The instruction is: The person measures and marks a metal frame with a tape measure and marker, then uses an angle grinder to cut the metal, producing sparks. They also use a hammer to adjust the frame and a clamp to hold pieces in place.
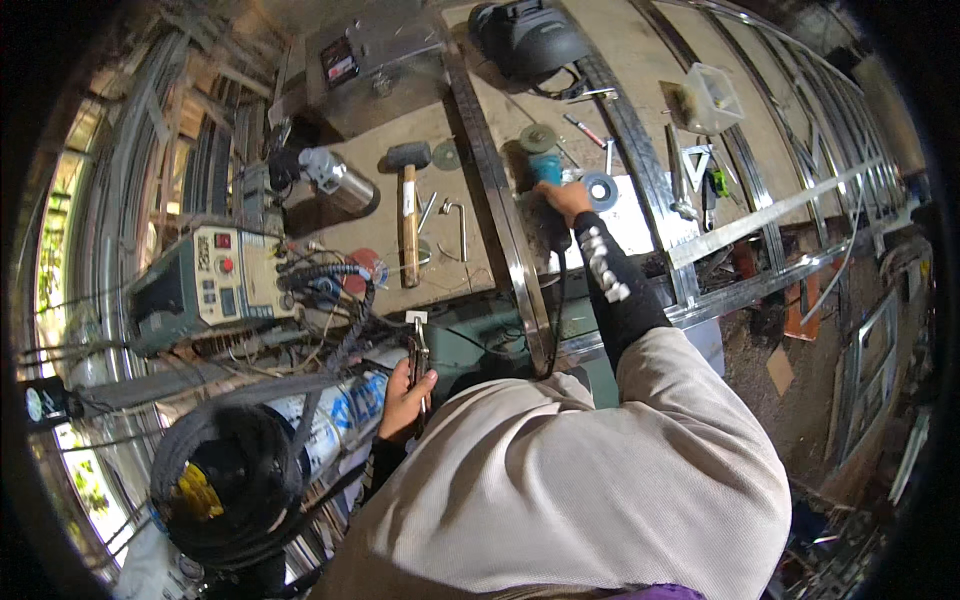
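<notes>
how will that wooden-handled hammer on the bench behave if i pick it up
The hammer will probably feel head-heavy, since its blocky dark head is much thicker than the handle. The straight wooden handle is likely stiff rather than floppy. Rolling seems unlikely, as the head sticks out on both sides.

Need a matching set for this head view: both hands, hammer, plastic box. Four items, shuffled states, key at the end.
1. Left hand
2. Right hand
3. Hammer
4. Plastic box

A. See-through, on the right side of the worktop
B. Gripping a teal power tool
C. Lying with its dark head away from the person
D. Holding a plier-like metal tool

Pairs: 1-D, 2-B, 3-C, 4-A
</notes>
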